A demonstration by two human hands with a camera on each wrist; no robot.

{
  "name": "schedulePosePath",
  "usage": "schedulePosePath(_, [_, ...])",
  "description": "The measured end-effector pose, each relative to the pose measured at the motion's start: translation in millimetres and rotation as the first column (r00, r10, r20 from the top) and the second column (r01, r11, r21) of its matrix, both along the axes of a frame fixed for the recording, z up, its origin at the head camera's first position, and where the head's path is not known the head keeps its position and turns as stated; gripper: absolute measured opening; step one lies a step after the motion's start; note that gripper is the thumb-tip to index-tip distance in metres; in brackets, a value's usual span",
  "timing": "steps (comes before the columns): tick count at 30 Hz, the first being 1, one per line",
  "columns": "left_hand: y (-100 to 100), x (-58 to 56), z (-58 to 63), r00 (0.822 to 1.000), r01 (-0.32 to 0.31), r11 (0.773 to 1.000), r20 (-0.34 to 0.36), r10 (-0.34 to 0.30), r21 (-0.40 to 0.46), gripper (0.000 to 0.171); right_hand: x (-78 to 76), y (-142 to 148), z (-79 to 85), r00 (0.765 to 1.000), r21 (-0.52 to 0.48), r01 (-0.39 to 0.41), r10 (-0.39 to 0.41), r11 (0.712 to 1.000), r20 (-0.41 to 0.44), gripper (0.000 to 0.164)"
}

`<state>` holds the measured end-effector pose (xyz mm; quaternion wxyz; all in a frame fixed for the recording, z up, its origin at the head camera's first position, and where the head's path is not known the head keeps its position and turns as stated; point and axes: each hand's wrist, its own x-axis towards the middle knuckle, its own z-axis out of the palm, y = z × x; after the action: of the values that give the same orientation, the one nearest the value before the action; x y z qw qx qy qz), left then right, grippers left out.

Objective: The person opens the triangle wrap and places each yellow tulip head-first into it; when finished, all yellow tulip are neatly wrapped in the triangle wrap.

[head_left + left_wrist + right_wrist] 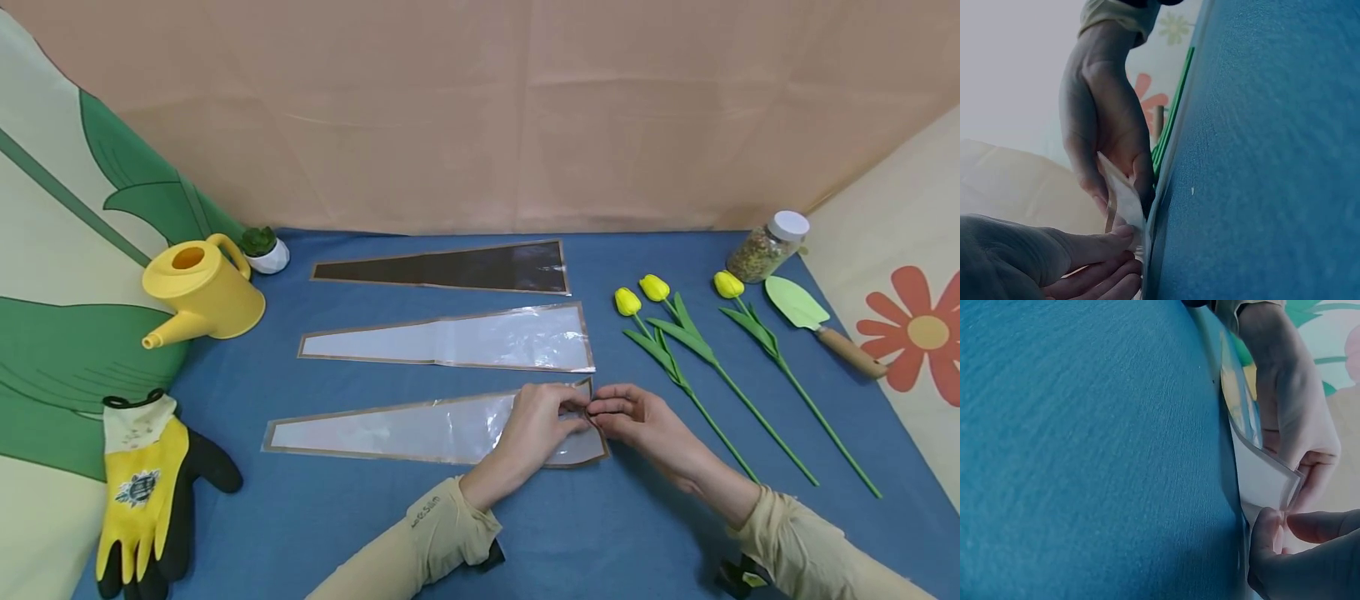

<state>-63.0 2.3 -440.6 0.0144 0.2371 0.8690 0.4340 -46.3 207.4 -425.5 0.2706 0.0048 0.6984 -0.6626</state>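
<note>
Three tapered flower sleeves with brown borders lie in rows on a blue cloth. The nearest, a whitish glossy sleeve (420, 429), has its wide end at the right, lifted and bent between both hands. My left hand (528, 429) pinches that end between thumb and fingers. Facing it, my right hand (645, 425) pinches the brown-edged rim at the same opening. The right wrist view shows the raised white flap (1263, 472) between the two hands. Behind lie another whitish sleeve (442, 342) and a dark sleeve (450, 268), both flat.
At the right are several yellow tulips (697, 342), a green trowel (798, 304) and a lidded jar (761, 250). On the left stand a yellow watering can (202, 292) and a small potted plant (270, 254), with yellow-black gloves (146, 492) nearer. A pinkish backdrop (480, 117) hangs behind.
</note>
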Motion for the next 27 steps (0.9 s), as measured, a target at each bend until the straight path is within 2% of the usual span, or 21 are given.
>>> schedulePosePath(11, [-1.1, -0.2, 0.9, 0.999, -0.007, 0.999, 0.039, 0.006, 0.036, 0.007, 1.8, 0.8, -2.1, 1.0, -0.003, 0.0, 0.0, 1.0, 0.021, 0.046])
schedulePosePath(15, [-1.3, 0.3, 1.3, 0.999, -0.019, 0.999, 0.044, 0.017, 0.046, 0.005, 3.2, 1.9, -2.0, 1.0, 0.017, 0.001, -0.001, 1.0, -0.001, 0.045])
schedulePosePath(21, [0.3, 1.7, 4.2, 0.999, -0.051, 0.996, 0.023, 0.049, 0.077, 0.005, 3.4, 4.3, 2.0, 0.998, 0.079, 0.033, -0.029, 0.996, -0.055, 0.046])
schedulePosePath(27, [-0.3, 3.1, 9.6, 0.998, -0.053, 0.995, -0.012, 0.054, 0.079, 0.006, 1.8, 5.1, 2.7, 0.996, 0.144, 0.044, -0.032, 0.989, -0.085, 0.045])
